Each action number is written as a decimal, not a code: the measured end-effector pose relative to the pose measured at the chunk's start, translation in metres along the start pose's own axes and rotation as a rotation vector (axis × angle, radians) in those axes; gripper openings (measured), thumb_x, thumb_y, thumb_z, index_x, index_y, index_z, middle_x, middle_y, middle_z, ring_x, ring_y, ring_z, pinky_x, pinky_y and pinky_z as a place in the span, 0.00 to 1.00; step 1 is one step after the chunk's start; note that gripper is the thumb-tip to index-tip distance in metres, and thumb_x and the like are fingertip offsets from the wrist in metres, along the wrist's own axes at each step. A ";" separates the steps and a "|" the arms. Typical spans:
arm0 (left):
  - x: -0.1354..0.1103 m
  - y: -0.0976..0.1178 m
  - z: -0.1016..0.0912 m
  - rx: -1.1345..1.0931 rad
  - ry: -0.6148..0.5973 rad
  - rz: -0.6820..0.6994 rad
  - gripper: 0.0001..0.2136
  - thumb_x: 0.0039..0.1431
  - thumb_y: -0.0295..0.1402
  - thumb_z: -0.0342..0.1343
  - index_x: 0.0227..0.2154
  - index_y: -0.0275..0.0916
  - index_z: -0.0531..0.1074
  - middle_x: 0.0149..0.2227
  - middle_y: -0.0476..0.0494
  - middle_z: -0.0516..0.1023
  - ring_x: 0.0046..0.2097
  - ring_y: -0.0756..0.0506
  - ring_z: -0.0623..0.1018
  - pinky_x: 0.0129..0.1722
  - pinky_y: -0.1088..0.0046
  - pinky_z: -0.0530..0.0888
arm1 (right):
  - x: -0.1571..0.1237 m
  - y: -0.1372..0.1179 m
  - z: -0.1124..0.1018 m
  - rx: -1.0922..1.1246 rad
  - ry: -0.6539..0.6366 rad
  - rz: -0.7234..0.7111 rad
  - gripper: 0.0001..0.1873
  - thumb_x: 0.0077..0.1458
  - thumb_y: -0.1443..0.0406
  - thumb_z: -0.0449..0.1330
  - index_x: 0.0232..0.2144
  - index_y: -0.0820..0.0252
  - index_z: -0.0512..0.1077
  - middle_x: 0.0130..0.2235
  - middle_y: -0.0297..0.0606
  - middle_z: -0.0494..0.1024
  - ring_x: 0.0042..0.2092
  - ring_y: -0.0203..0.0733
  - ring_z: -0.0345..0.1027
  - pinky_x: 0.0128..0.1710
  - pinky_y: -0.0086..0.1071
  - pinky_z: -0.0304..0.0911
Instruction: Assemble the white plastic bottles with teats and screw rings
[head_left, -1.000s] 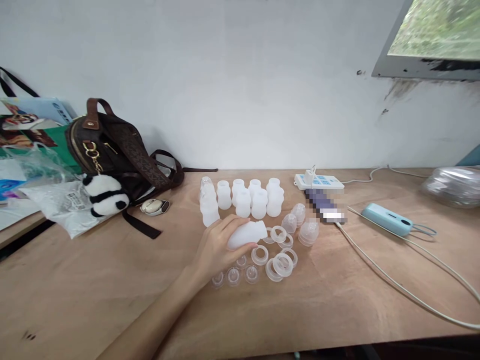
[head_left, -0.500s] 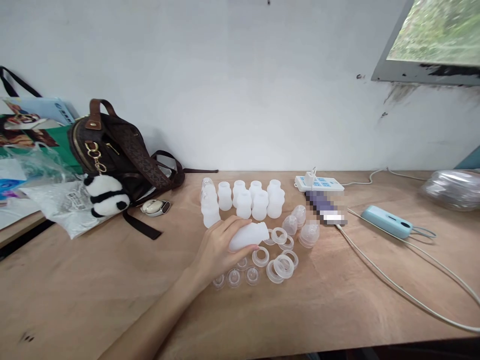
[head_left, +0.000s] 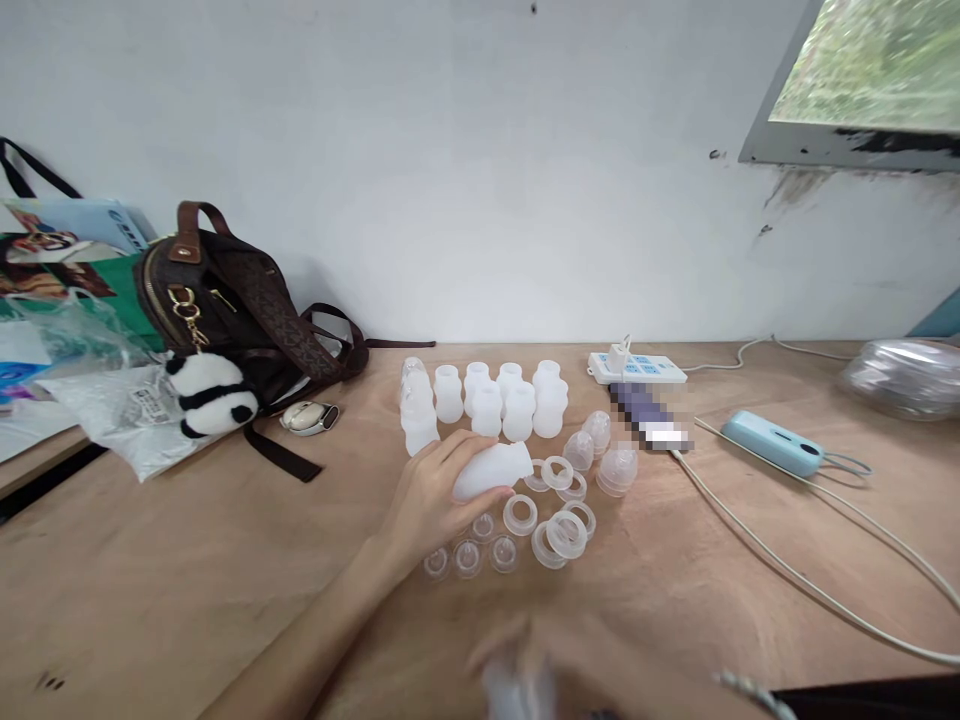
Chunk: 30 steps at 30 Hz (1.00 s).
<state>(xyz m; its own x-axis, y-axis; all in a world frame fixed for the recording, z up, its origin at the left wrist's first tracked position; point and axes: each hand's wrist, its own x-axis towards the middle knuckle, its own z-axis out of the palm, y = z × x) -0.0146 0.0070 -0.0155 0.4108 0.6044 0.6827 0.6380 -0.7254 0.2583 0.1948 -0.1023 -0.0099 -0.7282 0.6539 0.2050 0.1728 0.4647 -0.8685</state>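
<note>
My left hand is closed round a small white plastic bottle, held on its side just above the wooden table. Behind it stand several more white bottles in rows. Clear rings and small clear teats lie right of and below my hand, with clear dome caps further right. My right hand comes in at the bottom edge, smeared by motion, its fingers unclear.
A brown handbag with a panda toy sits at the left beside plastic bags. A white power strip, a light blue device and white cables lie at the right.
My right hand has come into view at the bottom edge, blurred. My left hand and its bottle have barely moved.
</note>
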 end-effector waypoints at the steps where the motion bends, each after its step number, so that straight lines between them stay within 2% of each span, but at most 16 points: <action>1: 0.000 0.000 0.000 -0.010 -0.001 -0.010 0.19 0.56 0.45 0.60 0.47 0.39 0.71 0.44 0.43 0.79 0.42 0.47 0.80 0.42 0.69 0.79 | 0.008 -0.001 -0.017 0.023 0.030 0.005 0.14 0.68 0.58 0.47 0.51 0.52 0.67 0.53 0.39 0.73 0.44 0.35 0.75 0.44 0.32 0.72; 2: 0.000 0.000 -0.001 -0.021 -0.001 -0.024 0.19 0.56 0.45 0.60 0.47 0.39 0.72 0.44 0.43 0.79 0.42 0.47 0.80 0.43 0.69 0.79 | 0.016 0.000 -0.034 0.059 0.087 0.009 0.15 0.70 0.60 0.43 0.51 0.53 0.64 0.54 0.40 0.73 0.45 0.35 0.75 0.46 0.34 0.72; 4: 0.002 -0.001 -0.002 -0.053 0.009 -0.053 0.19 0.55 0.45 0.61 0.46 0.39 0.72 0.44 0.43 0.80 0.43 0.46 0.80 0.43 0.69 0.79 | 0.035 0.008 -0.067 0.146 0.345 0.024 0.09 0.66 0.62 0.49 0.44 0.57 0.66 0.44 0.40 0.77 0.44 0.38 0.75 0.45 0.35 0.72; 5: 0.003 -0.001 -0.003 -0.073 0.021 -0.069 0.19 0.55 0.44 0.62 0.46 0.39 0.72 0.44 0.43 0.80 0.44 0.46 0.80 0.44 0.69 0.79 | 0.043 0.015 -0.081 0.143 0.468 0.036 0.06 0.64 0.62 0.53 0.40 0.58 0.65 0.39 0.39 0.78 0.41 0.38 0.75 0.41 0.33 0.72; 6: 0.004 -0.001 -0.004 -0.096 0.036 -0.087 0.20 0.54 0.44 0.63 0.46 0.39 0.73 0.44 0.43 0.80 0.45 0.46 0.80 0.45 0.69 0.78 | 0.050 0.024 -0.092 0.137 0.546 0.053 0.07 0.61 0.62 0.56 0.36 0.58 0.62 0.37 0.38 0.76 0.39 0.39 0.75 0.36 0.32 0.72; 8: 0.006 -0.002 -0.007 -0.146 0.064 -0.133 0.19 0.52 0.43 0.64 0.45 0.39 0.73 0.44 0.43 0.80 0.45 0.46 0.80 0.46 0.69 0.78 | 0.060 0.044 -0.104 0.091 0.695 0.078 0.17 0.52 0.63 0.62 0.37 0.56 0.57 0.39 0.35 0.74 0.34 0.35 0.73 0.31 0.29 0.69; 10: 0.008 -0.002 -0.009 -0.188 0.068 -0.174 0.19 0.51 0.42 0.66 0.43 0.39 0.74 0.44 0.44 0.80 0.45 0.47 0.80 0.46 0.70 0.78 | 0.063 0.064 -0.103 -0.022 0.695 0.114 0.17 0.51 0.64 0.61 0.39 0.57 0.57 0.39 0.35 0.73 0.36 0.34 0.71 0.32 0.29 0.67; 12: 0.009 -0.002 -0.010 -0.220 0.053 -0.195 0.19 0.50 0.41 0.67 0.43 0.39 0.75 0.43 0.43 0.81 0.44 0.46 0.80 0.46 0.70 0.78 | 0.062 0.078 -0.096 -0.157 0.599 0.152 0.15 0.53 0.65 0.59 0.42 0.58 0.59 0.36 0.35 0.73 0.35 0.34 0.69 0.32 0.28 0.65; 15: 0.008 -0.003 -0.008 -0.278 0.043 -0.189 0.20 0.49 0.40 0.68 0.44 0.39 0.76 0.43 0.43 0.81 0.44 0.46 0.80 0.46 0.70 0.78 | 0.058 0.084 -0.083 -0.335 0.489 0.141 0.17 0.54 0.67 0.59 0.47 0.59 0.64 0.34 0.34 0.73 0.33 0.34 0.66 0.33 0.30 0.64; 18: 0.008 -0.002 -0.006 -0.352 0.017 -0.232 0.20 0.47 0.40 0.69 0.44 0.40 0.76 0.43 0.44 0.80 0.44 0.47 0.80 0.46 0.70 0.77 | 0.057 0.079 -0.080 -0.415 0.527 0.049 0.21 0.54 0.67 0.61 0.50 0.58 0.65 0.37 0.36 0.75 0.34 0.36 0.67 0.34 0.32 0.66; 21: 0.011 0.000 -0.008 -0.435 -0.035 -0.363 0.20 0.45 0.38 0.70 0.42 0.40 0.78 0.42 0.45 0.81 0.45 0.47 0.79 0.47 0.71 0.75 | 0.056 0.072 -0.082 -0.453 0.576 -0.045 0.15 0.55 0.65 0.62 0.45 0.58 0.68 0.38 0.38 0.77 0.36 0.38 0.70 0.35 0.33 0.69; 23: 0.014 0.002 -0.010 -0.504 -0.083 -0.470 0.19 0.43 0.37 0.71 0.40 0.40 0.78 0.43 0.45 0.81 0.45 0.46 0.78 0.48 0.71 0.74 | 0.056 0.067 -0.082 -0.475 0.576 -0.124 0.09 0.58 0.66 0.60 0.43 0.57 0.71 0.41 0.38 0.78 0.41 0.39 0.72 0.40 0.34 0.70; 26: 0.017 0.004 -0.013 -0.640 -0.158 -0.625 0.18 0.42 0.37 0.71 0.39 0.39 0.79 0.43 0.45 0.81 0.46 0.46 0.78 0.50 0.71 0.73 | 0.055 0.061 -0.081 -0.463 0.597 -0.258 0.10 0.60 0.68 0.58 0.44 0.55 0.72 0.45 0.39 0.78 0.48 0.40 0.72 0.43 0.32 0.72; 30: 0.018 0.003 -0.014 -0.832 -0.228 -0.696 0.17 0.42 0.38 0.69 0.37 0.38 0.80 0.41 0.45 0.83 0.43 0.47 0.79 0.47 0.74 0.74 | 0.055 0.058 -0.080 -0.467 0.625 -0.359 0.13 0.60 0.72 0.57 0.45 0.55 0.74 0.45 0.40 0.77 0.43 0.37 0.73 0.38 0.28 0.72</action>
<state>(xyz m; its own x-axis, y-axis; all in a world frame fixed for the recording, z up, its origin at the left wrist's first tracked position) -0.0148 0.0113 0.0072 0.2969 0.9506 0.0902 0.1748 -0.1470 0.9736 0.2176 0.0087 -0.0128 -0.3159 0.5654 0.7619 0.3568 0.8149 -0.4568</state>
